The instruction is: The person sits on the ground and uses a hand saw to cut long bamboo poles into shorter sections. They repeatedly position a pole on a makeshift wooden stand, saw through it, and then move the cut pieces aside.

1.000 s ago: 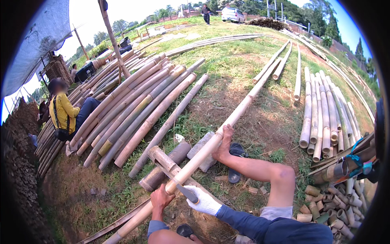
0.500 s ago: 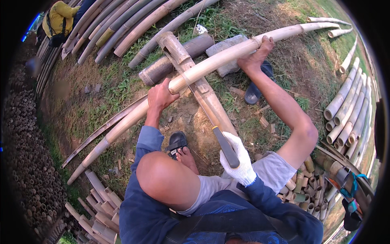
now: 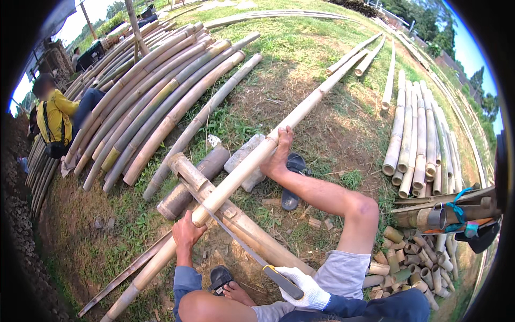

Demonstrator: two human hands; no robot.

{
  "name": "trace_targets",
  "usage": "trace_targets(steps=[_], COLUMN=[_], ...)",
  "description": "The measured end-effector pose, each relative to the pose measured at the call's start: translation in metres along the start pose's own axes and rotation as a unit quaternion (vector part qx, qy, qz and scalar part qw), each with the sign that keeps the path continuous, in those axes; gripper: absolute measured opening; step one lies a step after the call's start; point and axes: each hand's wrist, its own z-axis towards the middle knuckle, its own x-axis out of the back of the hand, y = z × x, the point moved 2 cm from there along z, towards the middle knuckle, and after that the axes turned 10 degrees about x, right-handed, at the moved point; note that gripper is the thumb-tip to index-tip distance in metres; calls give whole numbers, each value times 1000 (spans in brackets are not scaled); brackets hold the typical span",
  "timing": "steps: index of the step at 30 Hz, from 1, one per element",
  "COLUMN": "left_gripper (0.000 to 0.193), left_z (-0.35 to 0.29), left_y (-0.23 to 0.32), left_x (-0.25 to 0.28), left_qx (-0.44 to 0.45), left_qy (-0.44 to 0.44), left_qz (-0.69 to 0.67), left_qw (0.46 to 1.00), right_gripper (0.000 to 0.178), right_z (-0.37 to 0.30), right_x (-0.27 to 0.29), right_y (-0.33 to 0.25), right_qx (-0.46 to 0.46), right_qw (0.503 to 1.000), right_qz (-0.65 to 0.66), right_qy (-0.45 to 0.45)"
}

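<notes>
My bare left hand (image 3: 188, 234) is closed round a pale bamboo pole (image 3: 140, 280) that slopes to the lower left. Just beyond the fingers lies the cut-looking round end of a bamboo pole (image 3: 252, 165) that slants up to the far right; whether the two are one piece is hidden at the hand. In its white knit glove, my right hand (image 3: 307, 290) grips the dark handle of a handsaw (image 3: 236, 238). The thin blade reaches to the pole beside my left hand. A notched bamboo support (image 3: 257, 234) passes under the pole, and my bare foot (image 3: 280, 153) presses on top.
A thick bamboo log (image 3: 185, 185) and a stone block (image 3: 241, 163) lie under the work. Long poles (image 3: 177, 115) are laid out at left, more poles (image 3: 410, 142) at right. Short offcuts (image 3: 416, 260) are heaped at lower right. A person in yellow (image 3: 55, 118) sits far left.
The view has tipped upward, showing more of the yard. My right hand has drawn the saw handle slightly farther from the pole. My left hand keeps its hold.
</notes>
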Motion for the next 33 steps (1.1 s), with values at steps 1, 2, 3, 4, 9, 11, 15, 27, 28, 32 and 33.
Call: trace_targets(steps=[1, 2, 3, 4, 9, 11, 15, 27, 28, 32, 33], left_gripper=[62, 61, 61, 60, 57, 60, 61, 61, 60, 58, 57], left_z=[14, 9, -8, -6, -1, -8, -12, -9, -9, -10, -12], left_y=[58, 65, -5, -2, 10, -3, -12, 9, -5, -5, -12], left_x=[-26, -29, 6, 8, -6, -8, -6, -17, -14, -3, -4], left_qx=[-48, -38, 36, 32, -36, -19, 1, -31, -22, -8, -9], left_qy=[-22, -34, 2, 8, 26, 28, 31, 39, 38, 41, 54], left_qz=[-21, -19, 14, 14, -15, -13, -12, -32, -21, -14, -17], left_qw=[998, 998, 999, 999, 999, 999, 999, 998, 999, 999, 998], right_gripper=[71, 70, 68, 66, 64, 63, 73, 61, 62, 70, 71], right_z=[5, 31, 94, 137, 158, 98, -6, 162, 130, -15, -26], right_x=[10, 1, -44, -59, -73, -53, -9, -79, -59, -4, 0], right_y=[3, 16, 30, 35, 59, 46, 12, 77, 49, 25, 20], right_qx=[-18, -18, 17, 12, 144, 24, -29, 109, 53, 4, 11], right_qw=[998, 998, 999, 999, 987, 1000, 998, 993, 998, 999, 999], right_qz=[-35, -34, 29, 38, -13, -8, 17, 11, 15, 43, 35], right_qy=[46, 45, -12, -7, 69, 12, -48, 37, 5, -30, -28])
